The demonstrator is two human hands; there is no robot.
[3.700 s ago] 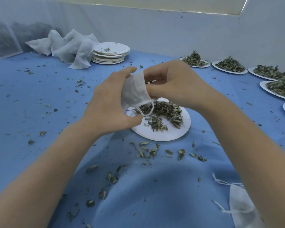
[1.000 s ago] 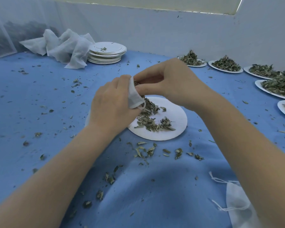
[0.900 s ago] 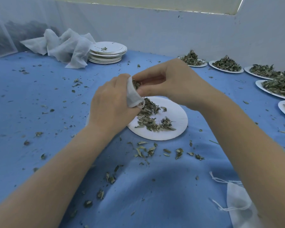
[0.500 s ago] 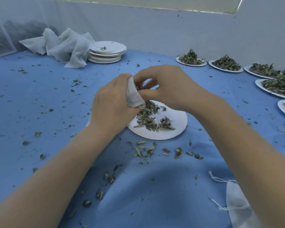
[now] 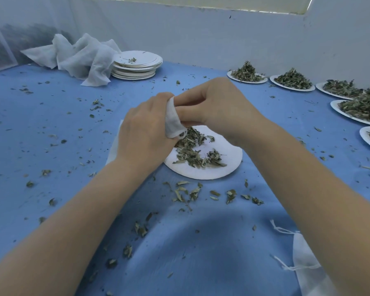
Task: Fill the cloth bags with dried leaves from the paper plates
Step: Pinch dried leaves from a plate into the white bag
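Midway through filling, the left hand (image 5: 143, 133) holds a small cloth bag (image 5: 173, 120) above the paper plate (image 5: 229, 165) while the right hand (image 5: 218, 107) pinches at its mouth, apparently pushing leaves in. Dried leaves (image 5: 192, 152) remain on the plate on the blue tabletop (image 5: 51, 146); the next move likely calls for another pinch from that pile.

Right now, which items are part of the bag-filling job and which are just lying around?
In the job:
- cloth bag, held by left hand
- right hand at the bag's mouth
- paper plate with dried leaves
- heaped plates
- spare bag

Lying about:
- stack of used plates
- crumpled white cloth
- spilled leaf bits
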